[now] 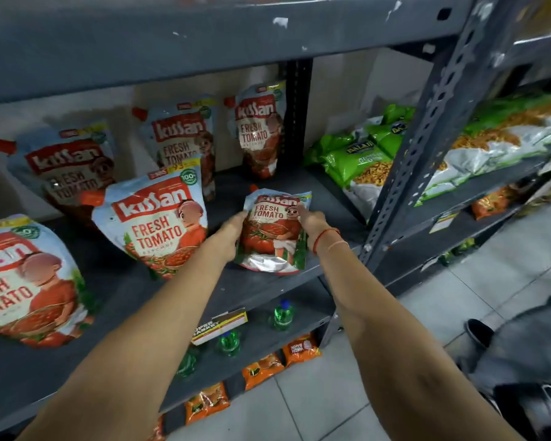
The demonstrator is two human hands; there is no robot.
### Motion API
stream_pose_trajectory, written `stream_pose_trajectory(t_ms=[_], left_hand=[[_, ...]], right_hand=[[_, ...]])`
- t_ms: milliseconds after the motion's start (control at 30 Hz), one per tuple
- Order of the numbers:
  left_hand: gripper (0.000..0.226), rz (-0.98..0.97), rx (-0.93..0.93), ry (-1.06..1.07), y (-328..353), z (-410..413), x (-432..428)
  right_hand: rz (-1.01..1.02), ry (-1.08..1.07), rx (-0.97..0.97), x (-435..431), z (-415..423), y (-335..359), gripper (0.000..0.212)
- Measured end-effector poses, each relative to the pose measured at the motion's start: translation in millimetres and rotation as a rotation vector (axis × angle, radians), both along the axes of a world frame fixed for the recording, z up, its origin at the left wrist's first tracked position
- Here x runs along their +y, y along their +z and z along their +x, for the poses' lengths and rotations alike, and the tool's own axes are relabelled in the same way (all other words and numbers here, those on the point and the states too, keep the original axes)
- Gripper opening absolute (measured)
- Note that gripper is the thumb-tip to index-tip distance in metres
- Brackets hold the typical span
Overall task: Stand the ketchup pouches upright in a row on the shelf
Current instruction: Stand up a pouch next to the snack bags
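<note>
Both hands, left [228, 238] and right [312, 222], clasp a pouch [272, 232] by its sides at the shelf [261, 291] front; three pouches [178, 135] stand behind, two more lean left; a row's forming, not done.

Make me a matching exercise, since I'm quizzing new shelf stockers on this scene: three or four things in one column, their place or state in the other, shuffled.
Things:
1. held ketchup pouch
2. green snack bags
3. green bottles
4. orange packets

Place or state:
A. on the floor by the rack's base
B. between the left hand and right hand
C. beyond the upright post, on the right
D. on the shelf below the pouches

Pairs: 1-B, 2-C, 3-D, 4-A
</note>
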State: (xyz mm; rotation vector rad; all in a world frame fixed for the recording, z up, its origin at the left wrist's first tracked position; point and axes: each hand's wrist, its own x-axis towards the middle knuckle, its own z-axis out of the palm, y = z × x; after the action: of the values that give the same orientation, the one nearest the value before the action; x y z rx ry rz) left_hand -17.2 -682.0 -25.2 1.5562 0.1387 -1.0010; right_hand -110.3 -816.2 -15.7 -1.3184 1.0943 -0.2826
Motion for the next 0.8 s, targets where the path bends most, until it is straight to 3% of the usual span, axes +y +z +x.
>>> stream_pose_trajectory(t_ms=[200,333,667,800], left_hand=[[0.051,-0.161,0.058,0.005,18,-24,-2],[0.043,-0.214,-0.015,0.088,30,-32,-1],[0.031,-0.311,-0.62,0.241,66,-38,-15],[0.027,-0.31,-0.739,0.194,62,-41,-15]], right_hand=[[0.053,0.014,-0.072,8,-7,14,0.041],[0.025,0.004,-0.195,7,-7,19,0.023],[-0.096,-0.04,-0.598,-11,-9,56,0.018],[-0.111,-0.06,-0.681,-24,-9,55,0.008]])
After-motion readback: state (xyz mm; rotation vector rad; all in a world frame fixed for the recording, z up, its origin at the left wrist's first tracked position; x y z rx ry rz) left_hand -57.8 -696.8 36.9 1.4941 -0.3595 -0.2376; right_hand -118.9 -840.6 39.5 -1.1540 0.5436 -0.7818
